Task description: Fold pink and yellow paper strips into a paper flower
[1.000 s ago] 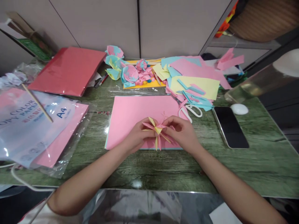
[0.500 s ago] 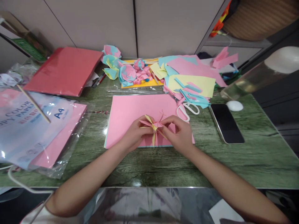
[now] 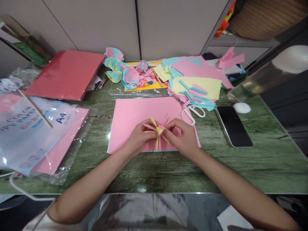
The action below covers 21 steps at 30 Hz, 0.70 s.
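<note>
A small pink and yellow folded paper flower point(image 3: 157, 131) is pinched between both my hands over a pink sheet of paper point(image 3: 137, 113) on the green table. My left hand point(image 3: 137, 138) grips its left side with closed fingers. From the right, my right hand point(image 3: 183, 137) pinches the flower's centre. Thin petals stick out above and below my fingers.
White scissors point(image 3: 194, 113) lie just right of the sheet, and a black phone point(image 3: 233, 125) farther right. Paper scraps point(image 3: 194, 84) and crumpled paper flowers point(image 3: 131, 74) fill the back. A red paper pack point(image 3: 67, 73) and an A4 paper bag point(image 3: 36, 128) lie left. A bottle point(image 3: 264, 77) lies right.
Both hands kept working the paper flower in place, with only small finger shifts. The view drifted slightly.
</note>
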Tool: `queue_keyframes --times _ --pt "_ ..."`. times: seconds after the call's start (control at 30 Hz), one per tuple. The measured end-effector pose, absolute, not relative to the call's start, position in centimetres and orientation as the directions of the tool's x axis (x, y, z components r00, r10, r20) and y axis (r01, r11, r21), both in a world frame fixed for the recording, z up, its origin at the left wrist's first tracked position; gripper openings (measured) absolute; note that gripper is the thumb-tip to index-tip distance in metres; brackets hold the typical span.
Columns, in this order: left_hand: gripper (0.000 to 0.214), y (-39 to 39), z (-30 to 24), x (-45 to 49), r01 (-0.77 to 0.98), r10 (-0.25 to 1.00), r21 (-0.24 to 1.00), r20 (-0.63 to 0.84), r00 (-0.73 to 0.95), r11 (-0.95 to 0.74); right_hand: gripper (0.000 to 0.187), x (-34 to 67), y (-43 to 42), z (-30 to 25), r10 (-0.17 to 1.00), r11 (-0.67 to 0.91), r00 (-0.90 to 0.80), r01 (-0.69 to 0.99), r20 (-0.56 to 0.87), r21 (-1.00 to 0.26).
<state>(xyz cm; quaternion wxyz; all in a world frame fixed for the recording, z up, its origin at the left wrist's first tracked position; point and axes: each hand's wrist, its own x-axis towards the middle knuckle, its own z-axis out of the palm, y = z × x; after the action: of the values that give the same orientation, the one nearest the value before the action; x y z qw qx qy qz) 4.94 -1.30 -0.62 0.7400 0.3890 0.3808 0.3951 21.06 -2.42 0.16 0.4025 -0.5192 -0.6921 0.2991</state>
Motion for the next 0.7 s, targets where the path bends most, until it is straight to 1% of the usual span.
queue_keyframes --times 0.1,0.17,0.3,0.4,0.5,0.57,0.7 --pt "0.018 -1.31 -0.4 5.09 -0.281 0.878 0.877 -0.262 0.4 0.389 0.009 21.03 -2.68 0.17 0.922 0.381 -0.16 0.534 0.353 -0.755" --pt "0.019 -1.31 -0.28 5.13 -0.285 0.872 0.871 -0.267 0.41 0.4 0.009 21.02 -2.73 0.13 0.91 0.408 -0.172 0.529 0.376 -0.744" --pt "0.023 -1.32 -0.22 5.14 -0.288 0.858 0.855 -0.29 0.424 0.431 0.008 20.94 -2.59 -0.06 0.936 0.349 -0.146 0.466 0.319 -0.813" --pt "0.02 -1.38 -0.32 5.18 -0.293 0.874 0.863 -0.281 0.397 0.411 0.009 20.84 -2.5 -0.23 0.947 0.321 -0.124 0.413 0.297 -0.852" --pt "0.017 -1.44 -0.46 5.24 -0.291 0.887 0.87 -0.283 0.365 0.398 0.009 20.77 -2.51 -0.28 0.949 0.313 -0.112 0.421 0.294 -0.851" --pt "0.015 -1.46 -0.55 5.25 -0.284 0.883 0.871 -0.286 0.373 0.401 0.009 20.77 -2.53 -0.27 0.951 0.309 -0.11 0.429 0.29 -0.849" --pt "0.015 -1.45 -0.69 5.17 -0.279 0.871 0.867 -0.288 0.398 0.414 0.007 20.84 -2.47 -0.25 0.96 0.28 -0.145 0.394 0.241 -0.876"
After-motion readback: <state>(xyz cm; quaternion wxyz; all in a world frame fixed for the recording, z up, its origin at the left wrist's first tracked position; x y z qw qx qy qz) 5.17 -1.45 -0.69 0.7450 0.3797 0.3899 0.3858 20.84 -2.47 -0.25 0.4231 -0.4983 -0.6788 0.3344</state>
